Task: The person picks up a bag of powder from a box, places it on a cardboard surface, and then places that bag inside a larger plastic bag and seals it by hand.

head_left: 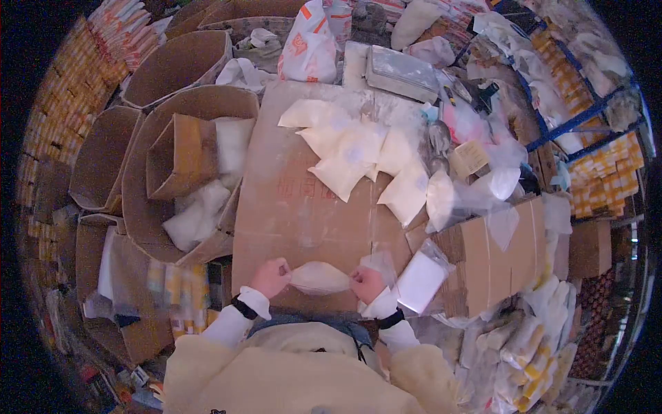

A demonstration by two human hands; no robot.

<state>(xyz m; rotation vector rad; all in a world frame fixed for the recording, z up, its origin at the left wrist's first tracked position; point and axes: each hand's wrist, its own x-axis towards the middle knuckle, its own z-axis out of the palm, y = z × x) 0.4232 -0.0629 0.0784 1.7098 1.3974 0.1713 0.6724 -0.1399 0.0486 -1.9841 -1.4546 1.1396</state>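
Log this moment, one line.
left hand: pinching bag end | right hand: pinching opposite end | bag: filled, sideways | filled bags: ahead, piled

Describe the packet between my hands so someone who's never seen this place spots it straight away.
Find the big flat brown cardboard sheet in the middle. Near its closest edge, your left hand and right hand pinch the ends of a plump, cream-coloured plastic packet. Unlike the similar cream packets grouped farther away, it is held.
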